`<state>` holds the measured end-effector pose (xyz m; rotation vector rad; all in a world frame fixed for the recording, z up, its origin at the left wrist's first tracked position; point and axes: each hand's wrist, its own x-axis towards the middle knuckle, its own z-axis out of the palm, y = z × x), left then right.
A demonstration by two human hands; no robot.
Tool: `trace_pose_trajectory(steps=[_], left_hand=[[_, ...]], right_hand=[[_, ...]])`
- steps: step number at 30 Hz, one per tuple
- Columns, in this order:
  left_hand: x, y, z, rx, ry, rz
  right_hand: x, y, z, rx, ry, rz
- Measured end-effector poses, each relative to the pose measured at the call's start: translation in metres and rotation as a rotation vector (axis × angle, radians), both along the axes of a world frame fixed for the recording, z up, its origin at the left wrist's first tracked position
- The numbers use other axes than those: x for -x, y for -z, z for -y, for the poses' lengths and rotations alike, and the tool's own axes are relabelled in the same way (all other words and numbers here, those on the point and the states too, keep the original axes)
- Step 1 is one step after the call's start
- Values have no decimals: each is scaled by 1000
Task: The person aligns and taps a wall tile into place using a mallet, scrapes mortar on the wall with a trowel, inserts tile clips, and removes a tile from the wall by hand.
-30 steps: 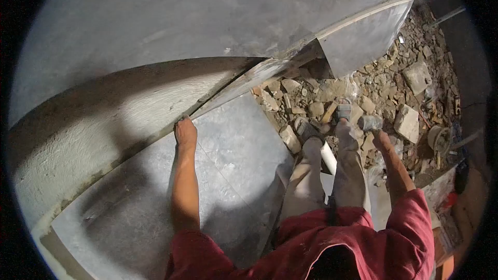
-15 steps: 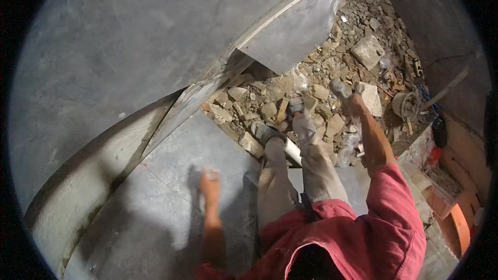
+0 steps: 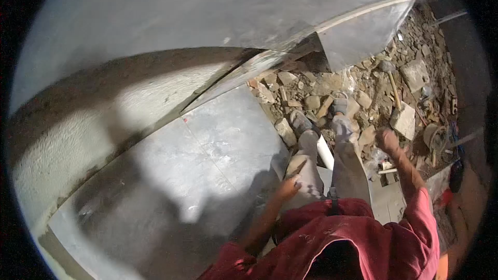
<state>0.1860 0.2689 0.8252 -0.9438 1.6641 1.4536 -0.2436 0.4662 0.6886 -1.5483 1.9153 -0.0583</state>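
My left hand (image 3: 289,186) is beside my left thigh, in front of the trouser leg (image 3: 306,168). Its fingers look curled together, and whatever they may hold is too small to make out. Over the rubble near my right shin, my right hand (image 3: 388,141) is loosely closed with nothing visible in it. A mallet (image 3: 395,91) with a pale wooden handle and a grey head lies on the stones beyond that hand. Close to the handle's near end is a flat, pale stone block (image 3: 403,121).
Large grey tiles (image 3: 228,124) cover the floor at left, along a low whitish wall (image 3: 161,93). A white pipe (image 3: 325,153) runs between my legs. Another grey slab (image 3: 363,36) leans over the rubble (image 3: 311,85). A round container (image 3: 434,137) stands at right.
My right hand has let go of the mallet, which now lies on the rubble, and has drawn back toward me. My left hand has moved from over the tiles to my thigh. The view has turned left.
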Motion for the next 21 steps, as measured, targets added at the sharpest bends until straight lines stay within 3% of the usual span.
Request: trace_pose_trajectory(steps=[1, 2, 5, 6, 10, 18, 21], left_hand=[[-2, -5, 1, 6, 94, -59], [-4, -8, -3, 77, 115, -120], [36, -52, 24, -25, 384, -105], [37, -61, 25, 43, 273, -135], [16, -47, 15, 378, 397, -205], [-9, -59, -14, -43, 344, -12], [-11, -61, -33, -74, 214, -107]], right_hand=[[-40, 18, -22, 119, -142, -41], [-69, 13, -31, 99, -240, -31], [-138, -17, -30, -53, -448, 8], [-152, -23, -32, -93, -495, 12], [-173, -34, -4, -147, -634, 7], [-163, -92, 38, -114, -835, 181], [-165, -109, 71, -67, -940, 272]])
